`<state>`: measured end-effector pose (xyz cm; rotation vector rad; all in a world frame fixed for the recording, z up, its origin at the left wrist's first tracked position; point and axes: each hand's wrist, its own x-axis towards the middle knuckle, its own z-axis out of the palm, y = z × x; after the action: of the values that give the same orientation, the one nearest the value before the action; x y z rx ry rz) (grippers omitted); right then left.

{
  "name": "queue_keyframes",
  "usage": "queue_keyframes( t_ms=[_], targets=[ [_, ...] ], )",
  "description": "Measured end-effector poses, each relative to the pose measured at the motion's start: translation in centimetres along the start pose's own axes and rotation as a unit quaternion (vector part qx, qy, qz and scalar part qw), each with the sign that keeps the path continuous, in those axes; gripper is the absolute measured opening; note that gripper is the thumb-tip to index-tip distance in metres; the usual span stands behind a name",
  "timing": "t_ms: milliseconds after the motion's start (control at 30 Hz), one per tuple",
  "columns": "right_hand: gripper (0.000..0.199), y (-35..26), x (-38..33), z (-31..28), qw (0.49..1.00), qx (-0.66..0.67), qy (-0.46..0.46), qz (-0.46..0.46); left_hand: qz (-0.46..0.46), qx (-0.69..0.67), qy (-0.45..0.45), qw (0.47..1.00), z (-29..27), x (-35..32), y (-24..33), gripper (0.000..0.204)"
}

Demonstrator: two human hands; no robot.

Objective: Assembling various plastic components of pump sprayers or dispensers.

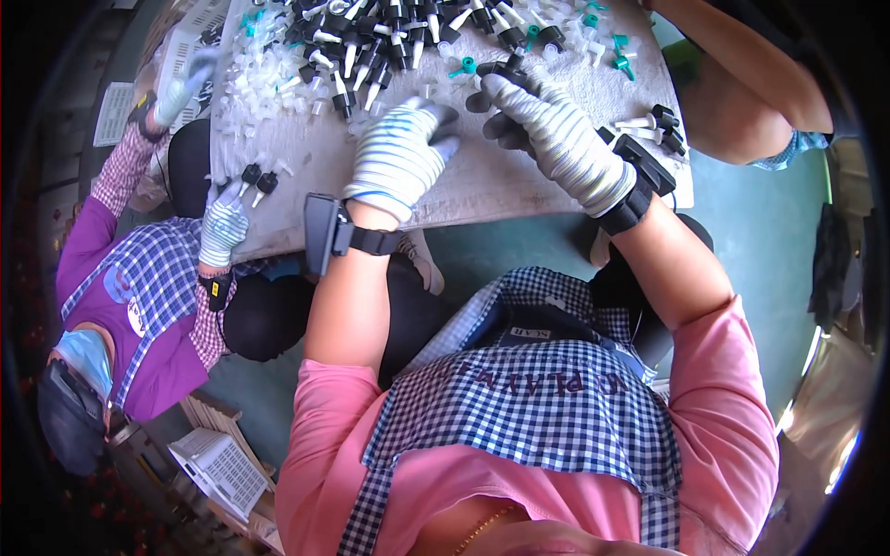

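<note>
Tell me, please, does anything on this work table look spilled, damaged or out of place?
Nothing stands out. The black pump caps and clear parts lie in loose heaps on the table, with nothing visibly broken. A few caps sit apart near the right edge.

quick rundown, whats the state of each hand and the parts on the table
left hand: gloved, fingers curled over the table, hold unclear
right hand: gloved, fingers touching a black cap
black pump caps: loose heap, lying on their sides
clear parts: scattered pile
teal caps: few, scattered
table: covered with pale cloth
</note>
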<state>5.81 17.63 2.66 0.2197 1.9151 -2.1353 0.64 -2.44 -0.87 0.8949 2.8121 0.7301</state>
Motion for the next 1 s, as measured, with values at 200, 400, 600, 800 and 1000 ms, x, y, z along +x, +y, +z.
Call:
queue_keyframes(
  t_ms=[200,400,600,800,1000],
  targets=[
    [0.040,0.0,-0.7,0.6,0.998,-0.035,-0.004,-0.057,0.042,0.077,0.035,0.996,0.9,-1.2,-0.1,0.025],
    [0.040,0.9,-1.0,0.6,0.998,-0.003,-0.057,0.007,-0.085,-0.499,0.096,0.857,-1.1,0.6,1.4,0.028],
    [0.042,0.5,-0.8,0.4,0.999,0.036,-0.029,-0.017,-0.042,-0.471,0.057,0.879,-1.0,0.3,2.0,0.032],
    [0.041,0.7,-1.4,0.8,0.998,-0.007,-0.042,-0.056,-0.029,-0.432,0.078,0.898,-0.3,0.1,1.7,0.025],
    [0.046,0.6,-1.3,0.9,0.991,-0.105,-0.080,-0.032,-0.111,-0.693,0.143,0.698,-1.0,0.5,1.6,0.017]
  ],
)
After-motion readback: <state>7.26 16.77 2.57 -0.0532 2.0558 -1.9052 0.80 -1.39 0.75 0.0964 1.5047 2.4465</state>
